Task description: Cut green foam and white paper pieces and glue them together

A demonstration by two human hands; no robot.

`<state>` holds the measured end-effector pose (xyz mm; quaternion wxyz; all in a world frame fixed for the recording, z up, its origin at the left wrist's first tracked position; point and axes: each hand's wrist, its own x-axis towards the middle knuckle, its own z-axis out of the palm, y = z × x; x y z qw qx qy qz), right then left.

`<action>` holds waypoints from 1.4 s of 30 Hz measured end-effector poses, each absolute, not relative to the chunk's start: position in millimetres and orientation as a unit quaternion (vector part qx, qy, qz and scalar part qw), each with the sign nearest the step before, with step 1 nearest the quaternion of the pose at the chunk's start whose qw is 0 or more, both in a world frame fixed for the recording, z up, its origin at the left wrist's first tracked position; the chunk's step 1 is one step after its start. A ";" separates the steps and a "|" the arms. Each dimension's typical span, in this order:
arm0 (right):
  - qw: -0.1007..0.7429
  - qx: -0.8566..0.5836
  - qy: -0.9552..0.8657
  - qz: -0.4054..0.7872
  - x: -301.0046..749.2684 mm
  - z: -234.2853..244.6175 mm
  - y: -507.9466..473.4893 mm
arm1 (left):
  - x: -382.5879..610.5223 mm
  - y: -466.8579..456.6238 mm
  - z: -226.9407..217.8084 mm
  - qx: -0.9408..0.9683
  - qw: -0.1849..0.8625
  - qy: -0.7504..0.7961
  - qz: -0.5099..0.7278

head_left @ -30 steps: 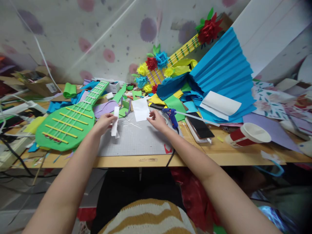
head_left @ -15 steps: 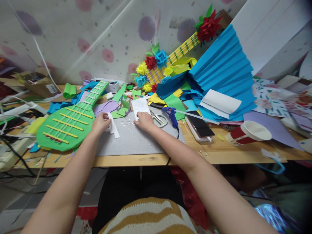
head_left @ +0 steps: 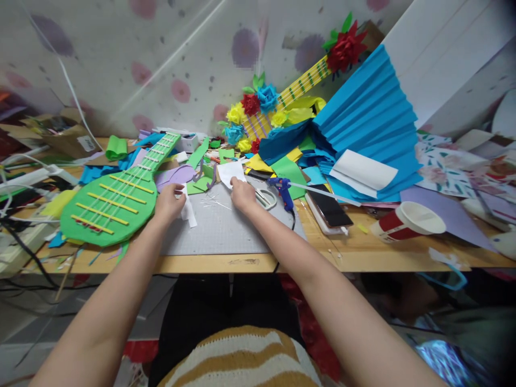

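My left hand [head_left: 171,202] is at the left side of the grey cutting mat [head_left: 226,236], its curled fingers closed on a white paper strip [head_left: 189,214] that hangs down beside them. At the mat's back, my right hand [head_left: 243,194] is closed in a pinch, its fingertips near a white paper piece [head_left: 229,171]. What lies between those fingertips is too small to make out. Thin white strips [head_left: 209,201] are scattered on the mat between both hands. Scissors [head_left: 266,199] with pale handles rest just right of my right hand, partly hidden by it.
A green paper lute shape [head_left: 110,207] lies at left. At right are a blue glue gun [head_left: 284,192] with a cord, a phone [head_left: 332,207] and a paper cup [head_left: 407,221]. Behind stand a pleated blue paper fan [head_left: 371,118] and a flower-decked yellow instrument shape [head_left: 304,80].
My right hand has risen slightly off the mat and shifted a little right, its fingers drawn into a pinch. My left hand stays nearly in place with the strip.
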<state>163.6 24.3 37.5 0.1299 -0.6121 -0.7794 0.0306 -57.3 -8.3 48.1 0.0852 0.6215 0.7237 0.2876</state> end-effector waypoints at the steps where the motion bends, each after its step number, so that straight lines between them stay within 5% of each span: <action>1: 0.152 -0.614 -0.774 0.036 168.5 38.6 24.1 | -54.0 -8.6 47.0 0.631 0.073 0.711 0.301; 11: 0.421 -0.514 -0.713 0.224 224.3 31.5 9.3 | 4.4 -9.7 39.3 0.781 -0.055 0.531 0.324; 23: 0.365 -0.390 -0.810 0.243 241.3 7.8 -7.7 | 21.4 -18.3 28.9 0.870 -0.097 0.422 0.238; 32: 0.302 -0.368 -0.873 0.106 239.7 7.4 -11.6 | 15.3 -25.6 27.1 0.880 -0.027 0.450 0.149; 42: 0.266 -0.468 -0.824 0.178 240.6 11.2 -10.0 | 3.4 -27.1 29.9 0.775 0.194 0.569 0.193</action>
